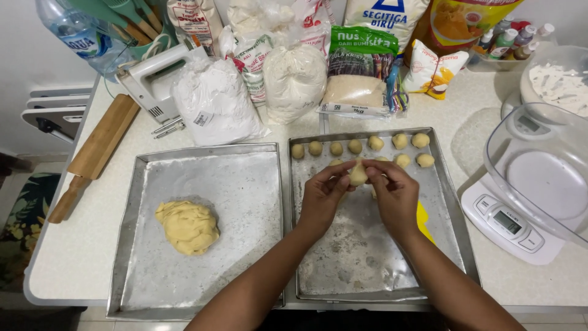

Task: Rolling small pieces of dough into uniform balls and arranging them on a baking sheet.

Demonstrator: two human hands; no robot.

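Both hands, left (323,195) and right (395,195), pinching a dough ball (358,175) above floured tray (456,202); risk of squashing, sticking to fingers.

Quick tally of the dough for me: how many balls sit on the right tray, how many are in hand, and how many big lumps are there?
Dough balls set on the right tray: 10, first at
Ball between both hands' fingers: 1
Big dough lump on the left tray: 1
Total: 12 pieces
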